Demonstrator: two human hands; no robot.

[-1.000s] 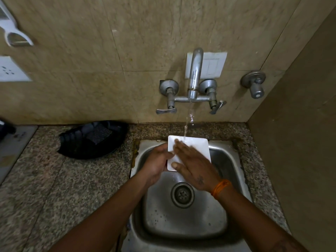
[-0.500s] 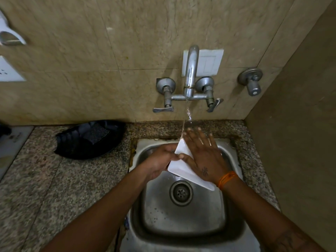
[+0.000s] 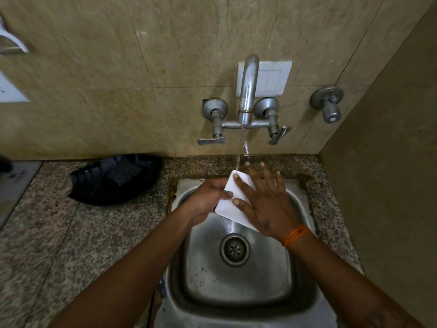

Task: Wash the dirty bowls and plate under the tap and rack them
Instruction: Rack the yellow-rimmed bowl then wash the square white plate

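Left hand (image 3: 208, 200) grips the white plate (image 3: 228, 202) under the tap (image 3: 247, 91); right hand (image 3: 262, 200) presses it flat-fingered; black tray (image 3: 113, 181) on the tabletop (image 3: 59, 233).

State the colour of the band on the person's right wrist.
Orange; the thin wrist band shows best in the head view.

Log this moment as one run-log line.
stage: rinsing | plate: tilted under tap stream, over sink | left hand: grips plate edge | right hand: flat on plate, fingers spread
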